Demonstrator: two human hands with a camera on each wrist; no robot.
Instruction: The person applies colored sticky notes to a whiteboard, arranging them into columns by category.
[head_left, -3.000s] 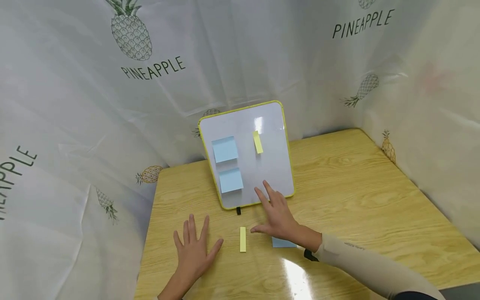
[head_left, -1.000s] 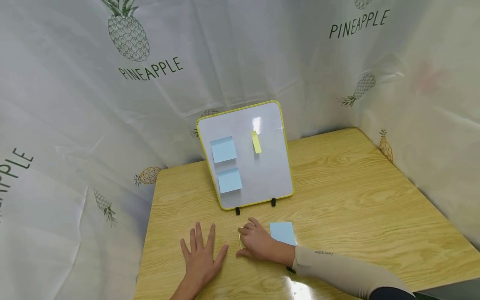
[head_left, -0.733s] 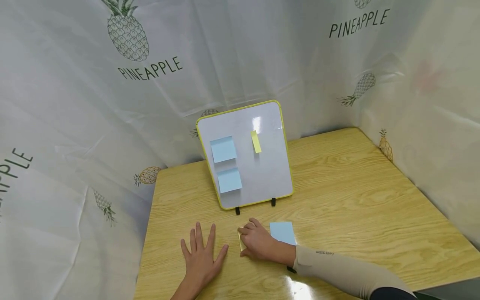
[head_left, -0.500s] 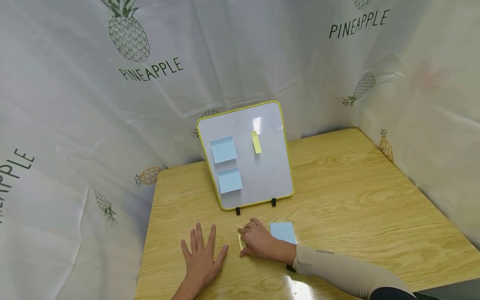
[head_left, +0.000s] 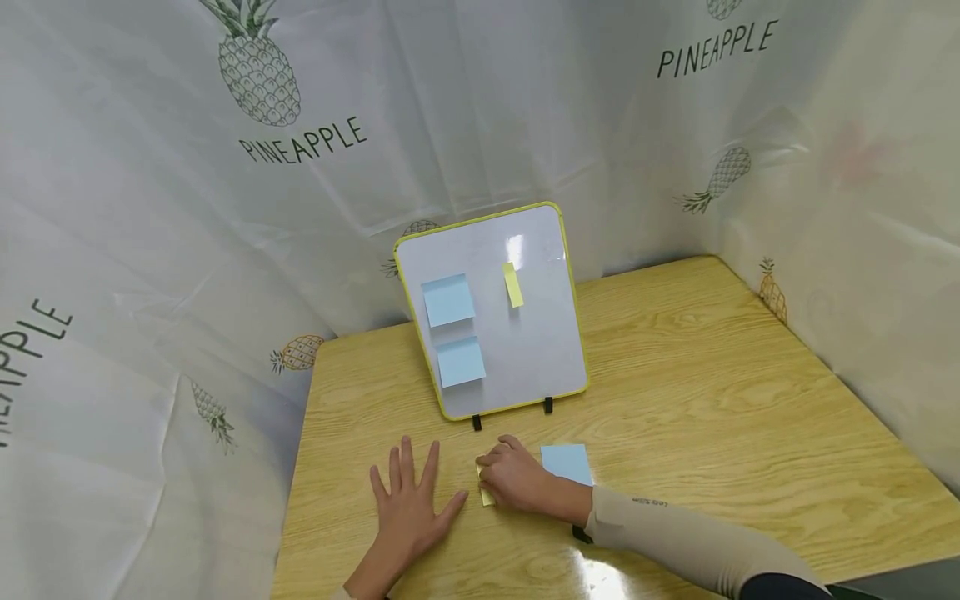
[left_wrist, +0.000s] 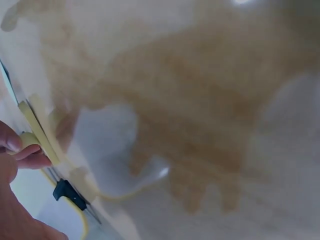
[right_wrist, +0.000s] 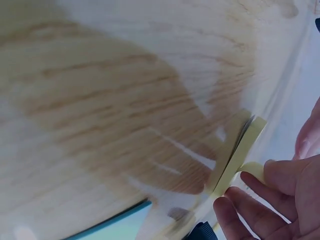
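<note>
In the head view my right hand (head_left: pixel 521 479) is at a narrow yellow sticky note pad (head_left: pixel 487 497) on the table. The right wrist view has its thumb and index finger pinching a curled yellow sheet (right_wrist: pixel 254 171) that bends away from the pad (right_wrist: pixel 245 145). My left hand (head_left: pixel 411 517) rests on the table with fingers spread, its thumb just left of the pad. A blue sticky note pad (head_left: pixel 564 462) lies by my right wrist, partly covered by it. Behind stands a whiteboard (head_left: pixel 528 354) with a yellow frame.
Two blue notes (head_left: pixel 448 302) and one yellow note (head_left: pixel 513 285) are stuck on the whiteboard. Its black feet (head_left: pixel 477 422) reach forward onto the wooden table (head_left: pixel 697 400). A pineapple-print curtain (head_left: pixel 465 108) hangs around the table's back and sides.
My right hand has come down from the whiteboard's lower edge to the yellow pad and pinches a sheet. My left hand has shifted slightly right, closer to the pad.
</note>
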